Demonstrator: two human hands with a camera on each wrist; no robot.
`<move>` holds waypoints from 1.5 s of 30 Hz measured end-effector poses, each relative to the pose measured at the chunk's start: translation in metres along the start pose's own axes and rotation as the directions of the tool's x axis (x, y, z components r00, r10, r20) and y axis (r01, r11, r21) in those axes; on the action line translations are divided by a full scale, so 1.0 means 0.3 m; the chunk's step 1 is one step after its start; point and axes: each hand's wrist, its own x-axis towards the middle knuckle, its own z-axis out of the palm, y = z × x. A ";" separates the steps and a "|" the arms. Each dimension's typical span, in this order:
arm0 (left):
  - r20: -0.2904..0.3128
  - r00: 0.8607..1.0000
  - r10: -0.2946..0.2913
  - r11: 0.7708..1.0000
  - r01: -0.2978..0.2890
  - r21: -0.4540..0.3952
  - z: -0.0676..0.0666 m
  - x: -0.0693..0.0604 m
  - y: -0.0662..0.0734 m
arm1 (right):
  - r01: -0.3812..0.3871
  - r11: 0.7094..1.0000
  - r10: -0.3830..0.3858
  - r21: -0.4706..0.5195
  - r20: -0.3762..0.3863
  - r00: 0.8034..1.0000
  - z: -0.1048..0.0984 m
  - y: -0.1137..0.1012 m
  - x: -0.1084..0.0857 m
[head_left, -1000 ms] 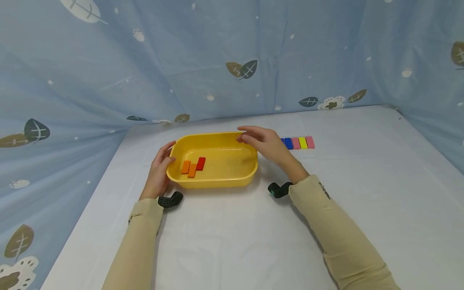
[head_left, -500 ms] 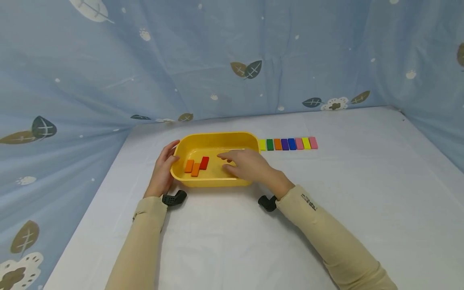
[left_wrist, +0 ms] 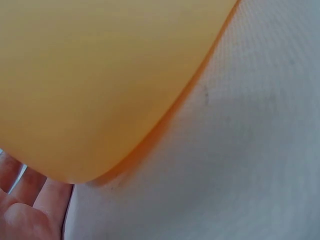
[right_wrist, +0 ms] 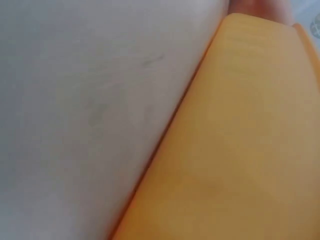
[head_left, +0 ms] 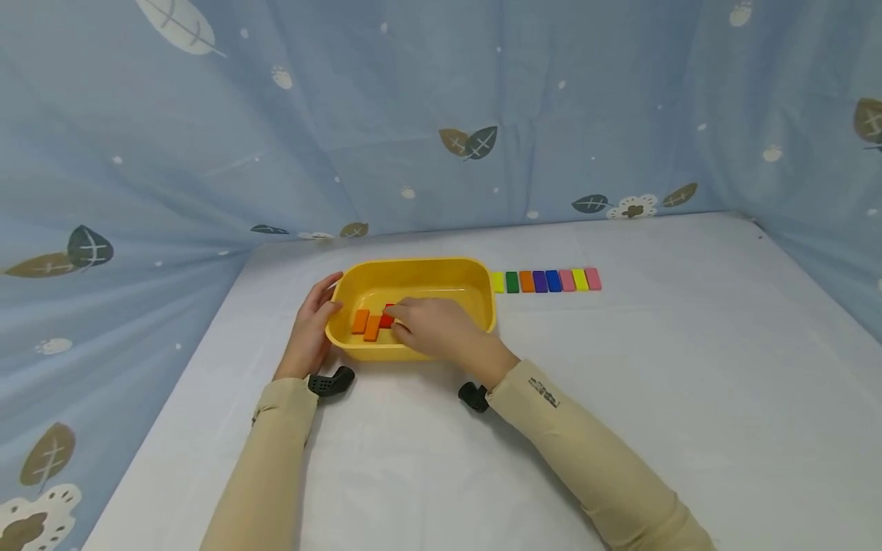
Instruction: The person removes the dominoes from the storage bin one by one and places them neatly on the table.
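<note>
The left hand grips the left end of the yellow tray, thumb at the rim and fingers around the outside. In the left wrist view, the same hand is beside the tray's wall. Inside the tray, the right hand reaches down, index fingertip over the red tile and thumb apart from it at the lower right. Two orange tiles lie just left of the red one. The right wrist view shows mostly the tray's outer wall; the right fingers are hidden there.
A row of several coloured tiles runs rightward from the tray's right end on the white table cover. Behind and at the left stands a blue patterned cloth.
The right hand has moved from above the tray's right rim down and left to the red tile, uncovering the tile row. The left hand keeps its grip on the tray.
</note>
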 end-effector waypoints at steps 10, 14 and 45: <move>0.042 0.999 -0.010 1.000 0.010 -0.008 0.041 -0.005 -0.033 | -0.213 0.969 0.180 0.125 0.237 0.955 0.039 -0.018 0.040; 0.054 0.999 -0.008 1.000 0.008 0.007 0.051 -0.010 -0.035 | -0.192 0.969 0.155 0.156 0.224 0.962 0.056 -0.018 0.040; 0.004 1.000 0.019 1.000 -0.019 0.000 0.002 -0.013 0.005 | -0.206 0.967 0.156 0.151 0.289 0.944 0.031 -0.028 0.082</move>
